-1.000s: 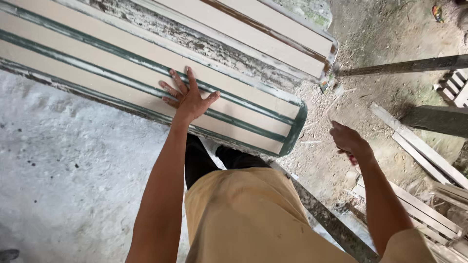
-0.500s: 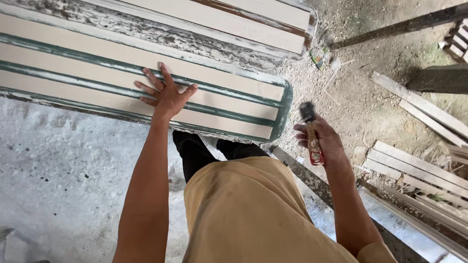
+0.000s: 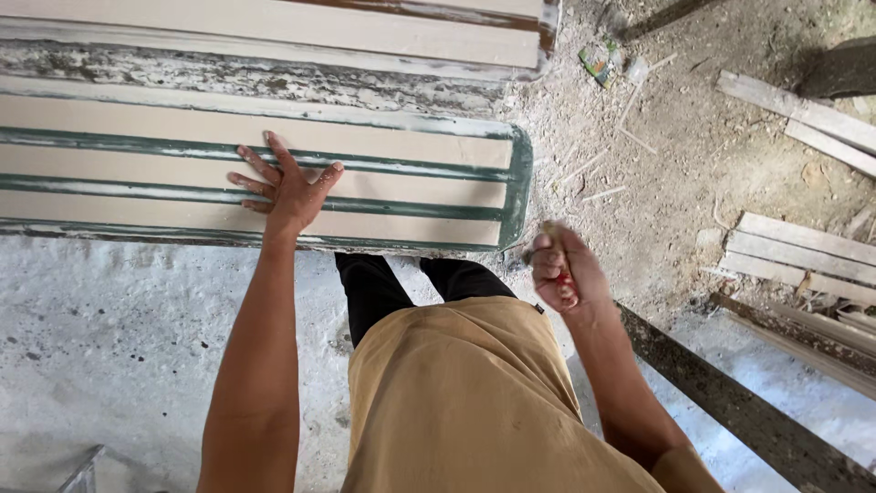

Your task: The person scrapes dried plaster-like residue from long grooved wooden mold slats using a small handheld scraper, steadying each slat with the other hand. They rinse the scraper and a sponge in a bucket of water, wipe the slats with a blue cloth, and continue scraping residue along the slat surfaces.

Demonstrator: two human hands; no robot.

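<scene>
Cream-painted wood with dark green grooves makes up the long panel (image 3: 401,178) lying flat across the upper half of the view, its rounded green-edged end pointing right. The left hand (image 3: 287,187) rests palm down on the panel's middle cream band, fingers spread wide and flat against the surface, the arm reaching forward from the lower left. The right hand (image 3: 561,269) is held off the panel, just beyond its rounded end and above the dusty ground, curled into a fist around a small tool (image 3: 553,239); only a worn tip above the knuckles and a trace of red at the grip are visible, so the kind of tool cannot be told from this view. A second weathered board (image 3: 274,78) with flaking paint lies alongside the panel on its far side. Loose timber offcuts (image 3: 803,246) lie on the earth to the right, well apart from both hands. A dark plank (image 3: 730,402) runs diagonally under the right forearm. The floor (image 3: 119,338) below the panel is pale and speckled.
</scene>
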